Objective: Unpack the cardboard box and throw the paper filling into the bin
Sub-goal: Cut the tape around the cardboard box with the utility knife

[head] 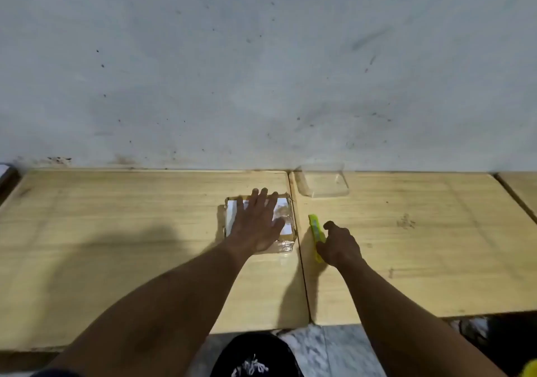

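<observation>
A small cardboard box [286,222], wrapped in clear tape with a white label on top, lies on the left wooden table near the seam between two tables. My left hand [255,221] rests flat on its lid with fingers spread. Just right of the box lies a yellow-green utility knife [315,228], and my right hand [338,244] is closed around its handle at table level. No paper filling and no bin are in view.
A clear plastic tray [322,183] sits at the back of the right table [436,246] against the stained wall. The left table [116,246] meets it at a seam. A tiled floor [328,350] shows below the front edges.
</observation>
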The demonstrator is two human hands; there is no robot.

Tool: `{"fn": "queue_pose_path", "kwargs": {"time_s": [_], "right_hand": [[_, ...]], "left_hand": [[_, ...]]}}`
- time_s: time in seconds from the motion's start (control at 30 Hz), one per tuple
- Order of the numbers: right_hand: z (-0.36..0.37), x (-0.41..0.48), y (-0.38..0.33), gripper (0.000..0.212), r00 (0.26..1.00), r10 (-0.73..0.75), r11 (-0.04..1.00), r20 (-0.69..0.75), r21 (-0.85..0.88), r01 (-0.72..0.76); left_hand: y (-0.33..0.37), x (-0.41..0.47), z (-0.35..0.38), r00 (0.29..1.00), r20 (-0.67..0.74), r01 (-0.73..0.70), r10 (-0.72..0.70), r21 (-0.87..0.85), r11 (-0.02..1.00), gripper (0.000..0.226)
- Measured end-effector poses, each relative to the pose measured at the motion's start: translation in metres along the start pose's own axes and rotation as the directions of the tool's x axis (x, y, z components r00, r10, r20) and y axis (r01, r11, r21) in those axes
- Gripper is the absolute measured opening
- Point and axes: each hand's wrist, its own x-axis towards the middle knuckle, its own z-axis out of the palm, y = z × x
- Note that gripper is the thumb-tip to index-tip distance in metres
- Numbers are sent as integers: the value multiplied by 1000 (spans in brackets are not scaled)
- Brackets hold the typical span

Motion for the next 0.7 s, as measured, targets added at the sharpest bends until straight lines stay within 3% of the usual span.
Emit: {"fn": "queue_pose_path", "kwargs": {"time_s": [0.17,0.4,0.6,0.7], "right_hand": [[15,12,0,52,998,45,999,53,-6,-45],[22,24,2,62,994,98,987,51,123,-103],[22,36,0,55,992,89,982,94,159,-104],[18,40,1,41,992,48,983,118,170,-68]], "left_hand": [[-11,5,26,1000,19,-4,3,42,999,66],[-21,7,41,999,-43,-22,25,74,997,76],[-35,13,37,996,-38,-82,85,91,993,69],[-35,15,38,996,-38,-75,78,81,994,72]]}}
